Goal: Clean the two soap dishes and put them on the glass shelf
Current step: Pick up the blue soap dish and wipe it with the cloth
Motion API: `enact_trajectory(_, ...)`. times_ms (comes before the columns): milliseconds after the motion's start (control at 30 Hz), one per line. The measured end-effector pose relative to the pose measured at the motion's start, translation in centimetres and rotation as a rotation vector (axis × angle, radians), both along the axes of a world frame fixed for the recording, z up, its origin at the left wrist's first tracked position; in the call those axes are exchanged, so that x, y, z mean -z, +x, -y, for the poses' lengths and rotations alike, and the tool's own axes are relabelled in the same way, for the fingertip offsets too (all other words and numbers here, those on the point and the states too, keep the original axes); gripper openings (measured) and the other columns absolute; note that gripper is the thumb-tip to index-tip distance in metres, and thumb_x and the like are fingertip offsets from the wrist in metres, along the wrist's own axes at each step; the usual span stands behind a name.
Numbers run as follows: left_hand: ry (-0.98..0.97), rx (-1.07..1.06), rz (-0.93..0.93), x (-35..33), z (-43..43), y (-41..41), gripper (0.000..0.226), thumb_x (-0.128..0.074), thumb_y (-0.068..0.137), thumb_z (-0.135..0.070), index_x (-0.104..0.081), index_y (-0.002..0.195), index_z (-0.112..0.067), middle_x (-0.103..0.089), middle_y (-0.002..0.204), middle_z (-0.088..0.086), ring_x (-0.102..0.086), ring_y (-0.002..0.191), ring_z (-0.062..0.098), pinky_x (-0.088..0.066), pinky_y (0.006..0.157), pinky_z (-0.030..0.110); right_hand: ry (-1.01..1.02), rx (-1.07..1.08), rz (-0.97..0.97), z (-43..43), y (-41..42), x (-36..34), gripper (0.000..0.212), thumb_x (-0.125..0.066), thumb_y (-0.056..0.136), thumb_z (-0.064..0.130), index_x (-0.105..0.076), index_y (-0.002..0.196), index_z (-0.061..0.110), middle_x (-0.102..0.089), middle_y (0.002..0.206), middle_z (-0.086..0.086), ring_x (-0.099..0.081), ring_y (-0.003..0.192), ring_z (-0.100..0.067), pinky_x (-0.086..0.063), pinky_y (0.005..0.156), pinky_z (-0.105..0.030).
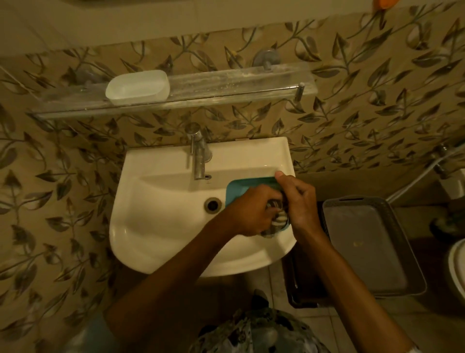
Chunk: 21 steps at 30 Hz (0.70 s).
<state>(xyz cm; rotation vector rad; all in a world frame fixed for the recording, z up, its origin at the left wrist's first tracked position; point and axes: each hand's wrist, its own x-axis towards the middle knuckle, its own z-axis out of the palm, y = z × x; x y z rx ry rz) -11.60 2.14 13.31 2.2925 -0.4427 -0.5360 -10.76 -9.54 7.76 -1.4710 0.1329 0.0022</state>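
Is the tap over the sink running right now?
Off, as far as I can see: no stream falls from the tap into the sink, though dim light could hide a trickle.

The wall [352,121] is tan, printed all over with grey-brown leaves on curling stems, while the sink [156,214] at the centre is plain glossy white with a silver tap [198,156] at its twelve o'clock. A teal soap dish [236,189] sits at the sink's three o'clock with a grey-and-white patterned cloth [276,219] in it, and a frosted white soap dish [137,87] rests on the clear glass shelf [226,83] at eleven o'clock. A grey basket [364,242] stands at four o'clock, and an orange object [385,3] shows at one o'clock.
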Motion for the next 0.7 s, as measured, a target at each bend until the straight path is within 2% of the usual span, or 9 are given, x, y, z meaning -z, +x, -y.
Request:
enact_trajectory(67,0.176,0.142,0.056,0.6,-0.8,-0.9,0.037,-0.063,0.086,-0.008,-0.058,0.123,-0.006,-0.059,0.127,0.013,-0.055,0.116,0.027,-0.038,0.096,0.024,-0.051,-0.072,-0.002,0.3,0.0,-0.3,0.028,-0.063,0.080,0.045,-0.071,0.062,0.025,-0.069,0.064,0.003,-0.066,0.068,-0.013,-0.053,0.064,-0.028)
enact_trajectory(167,0.692,0.506,0.387,1.9,-3.5,-1.7,0.045,-0.056,0.091,-0.010,-0.048,0.134,-0.015,-0.045,0.144,0.007,-0.039,0.132,0.029,-0.029,0.108,0.039,-0.119,-0.202,-0.114,1.2,0.1,-0.5,0.026,-0.066,0.076,0.049,-0.075,0.072,0.025,-0.075,0.080,0.002,-0.070,0.083,-0.016,-0.056,0.073,-0.030)
enact_trajectory(233,0.756,0.586,0.616,1.6,-4.7,-2.2,0.040,-0.063,0.086,-0.014,-0.058,0.125,-0.019,-0.057,0.135,0.003,-0.051,0.124,0.027,-0.040,0.102,0.041,-0.152,-0.333,-0.184,1.8,0.6,-0.9,0.023,-0.068,0.080,0.043,-0.077,0.078,0.022,-0.076,0.083,-0.001,-0.072,0.082,-0.018,-0.057,0.073,-0.032)
enact_trajectory(300,0.720,0.516,0.751,1.2,-5.3,-2.3,0.039,-0.075,0.073,-0.016,-0.069,0.112,-0.017,-0.070,0.116,0.003,-0.065,0.105,0.024,-0.052,0.086,0.035,-0.139,-0.401,-0.270,2.3,1.0,-1.4,0.019,-0.068,0.080,0.040,-0.077,0.079,0.023,-0.077,0.081,-0.001,-0.073,0.077,-0.016,-0.056,0.065,-0.028)
enact_trajectory(400,0.648,0.420,0.890,1.3,-5.1,-2.1,0.036,-0.072,0.071,-0.015,-0.070,0.108,-0.014,-0.072,0.112,0.006,-0.068,0.099,0.026,-0.054,0.077,0.034,-0.138,-0.435,-0.340,2.9,1.4,-1.8,0.021,-0.069,0.078,0.044,-0.077,0.080,0.025,-0.077,0.081,0.002,-0.074,0.074,-0.013,-0.055,0.059,-0.025)
enact_trajectory(533,0.754,0.289,0.749,2.1,-3.4,-3.2,0.031,-0.079,0.069,-0.031,-0.074,0.096,-0.018,-0.076,0.090,0.001,-0.070,0.081,0.019,-0.054,0.070,0.027,-0.299,-0.344,-0.196,1.7,1.3,-2.1,0.035,-0.066,0.066,0.061,-0.076,0.079,0.030,-0.075,0.081,0.009,-0.070,0.078,-0.009,-0.054,0.066,-0.022)
enact_trajectory(600,0.813,0.186,0.589,1.7,-2.5,-3.8,0.036,-0.072,0.077,-0.032,-0.068,0.109,-0.016,-0.073,0.099,0.005,-0.067,0.090,0.024,-0.053,0.081,0.032,-0.370,-0.220,-0.130,0.6,0.9,-2.0,0.043,-0.063,0.061,0.067,-0.076,0.079,0.030,-0.074,0.085,0.009,-0.067,0.081,-0.008,-0.056,0.068,-0.026)
enact_trajectory(633,0.788,0.161,0.477,1.7,-2.3,-4.0,0.039,-0.066,0.083,-0.029,-0.060,0.119,-0.014,-0.069,0.110,0.009,-0.064,0.099,0.028,-0.050,0.089,0.035,-0.386,-0.170,-0.096,0.2,0.7,-1.9,0.041,-0.064,0.063,0.065,-0.076,0.079,0.029,-0.073,0.084,0.009,-0.067,0.080,-0.009,-0.056,0.066,-0.027)
enact_trajectory(700,0.644,0.094,0.350,2.0,-2.3,-4.2,0.041,-0.059,0.086,-0.023,-0.051,0.125,-0.013,-0.063,0.116,0.010,-0.060,0.105,0.029,-0.047,0.092,0.036,-0.403,-0.112,-0.036,-0.2,0.4,-1.7,0.035,-0.066,0.068,0.060,-0.075,0.076,0.028,-0.073,0.080,0.009,-0.067,0.077,-0.010,-0.057,0.063,-0.028)
